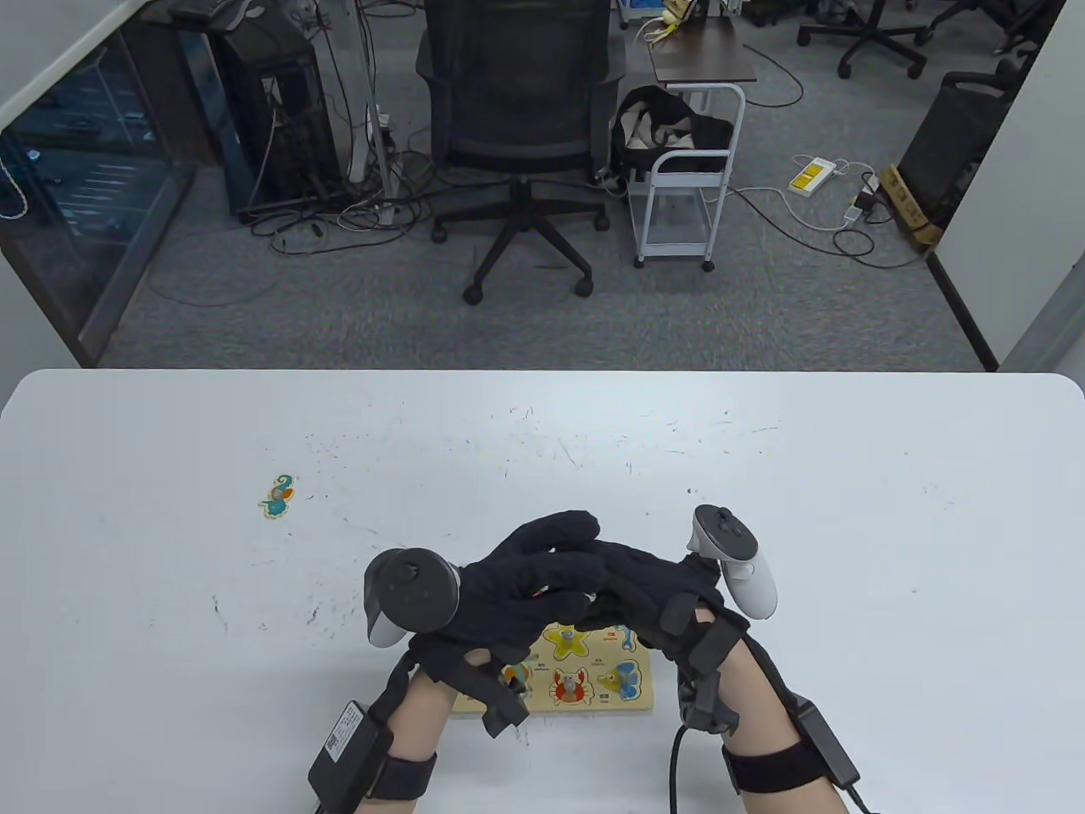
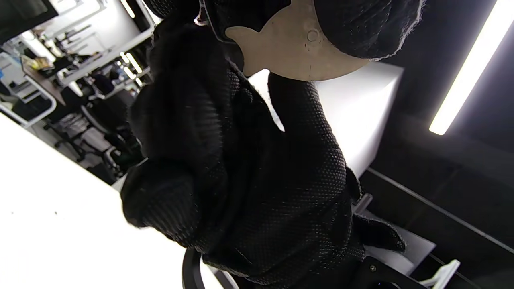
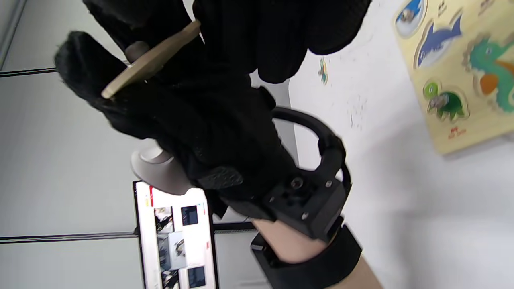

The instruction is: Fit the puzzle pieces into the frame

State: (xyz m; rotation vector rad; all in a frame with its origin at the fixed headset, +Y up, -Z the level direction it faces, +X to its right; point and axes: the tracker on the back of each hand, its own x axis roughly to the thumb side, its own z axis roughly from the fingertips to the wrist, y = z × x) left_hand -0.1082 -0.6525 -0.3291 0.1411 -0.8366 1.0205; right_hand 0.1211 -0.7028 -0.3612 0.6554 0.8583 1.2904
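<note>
The wooden puzzle frame (image 1: 629, 697) lies at the table's near edge, with several animal pieces seated in it; it also shows in the right wrist view (image 3: 461, 120). My two hands meet just above its far edge. My left hand (image 1: 566, 551) and my right hand (image 1: 612, 587) together hold one fish-shaped puzzle piece (image 2: 293, 44), its plain wooden back showing. In the right wrist view the piece (image 3: 148, 60) is seen edge-on with its peg, pinched between fingers (image 3: 241, 32). In the table view the piece is hidden by the gloves. A loose seahorse piece (image 1: 278, 496) lies on the table at far left.
The white table (image 1: 763, 475) is scuffed, and its far edge lies beyond the hands. Past it stand an office chair (image 1: 519, 127) and a small white cart (image 1: 688, 170) on the floor.
</note>
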